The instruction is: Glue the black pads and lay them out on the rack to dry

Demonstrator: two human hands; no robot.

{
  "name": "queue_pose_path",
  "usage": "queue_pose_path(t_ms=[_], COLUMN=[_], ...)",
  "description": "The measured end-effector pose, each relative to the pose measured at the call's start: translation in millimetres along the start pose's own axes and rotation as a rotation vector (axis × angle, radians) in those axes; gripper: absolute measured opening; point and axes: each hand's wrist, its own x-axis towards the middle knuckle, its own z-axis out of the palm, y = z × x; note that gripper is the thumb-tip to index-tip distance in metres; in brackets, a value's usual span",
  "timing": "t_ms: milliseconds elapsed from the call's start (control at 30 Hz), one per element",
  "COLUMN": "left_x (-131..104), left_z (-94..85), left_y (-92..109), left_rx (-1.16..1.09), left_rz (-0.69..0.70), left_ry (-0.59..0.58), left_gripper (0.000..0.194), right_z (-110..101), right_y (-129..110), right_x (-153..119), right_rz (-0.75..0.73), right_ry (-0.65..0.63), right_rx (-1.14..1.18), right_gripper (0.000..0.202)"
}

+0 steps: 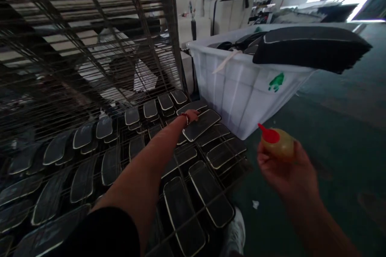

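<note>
dark panel (202, 125) is best handled by its edge: left hand (191, 115) touches it, grip unclear; right hand (285, 172) clasps squeeze bottle (282, 145).

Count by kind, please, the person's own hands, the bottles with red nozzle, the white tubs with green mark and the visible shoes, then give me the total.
Left hand and right hand: 2
Bottle: 1
White tub: 1
Shoe: 1
Total: 5
</note>
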Motion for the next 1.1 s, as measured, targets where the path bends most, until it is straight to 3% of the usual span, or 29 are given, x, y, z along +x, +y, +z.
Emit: queue_pose_path(t_ms=[100, 233, 367, 500, 600, 733, 1100], left_x=[27, 37, 36, 42, 51, 63, 80], left_z=[12.5, 11.3, -17.2, -44.9, -48.1, -43.0, -54.2], left_y=[3, 4, -5, -24, -37, -48, -51], left_rx=[0.168, 0.322, 0.454, 0.691, 0.823, 0.878, 0.877], left_rz=[-0.035, -0.014, 0.039, 0.036, -0.030, -0.086, -0.036], left_ry=[-0.017, -0.022, 0.114, 0.255, 0.196, 0.129, 0.106], left_gripper=[0.048, 0.042, 0.040, 0.081, 0.106, 0.118, 0.117], right_z=[0, 0, 0, 2, 4, 11, 19], right_y=[0, 0, 1, 1, 1, 0, 13], right_x=[14, 27, 35, 41, 44, 44, 51], right_rz=[0.039, 0.056, 0.069, 0.072, 0.093, 0.108, 0.079], right_ry=[0.007, 0.015, 0.031, 0.087, 0.118, 0.169, 0.220], right_rx=[-0.004, -0.045, -0.071, -0.111, -0.161, -0.178, -0.210], right_gripper=[0.029, 0.028, 0.028, 0.032, 0.036, 0.037, 0.036])
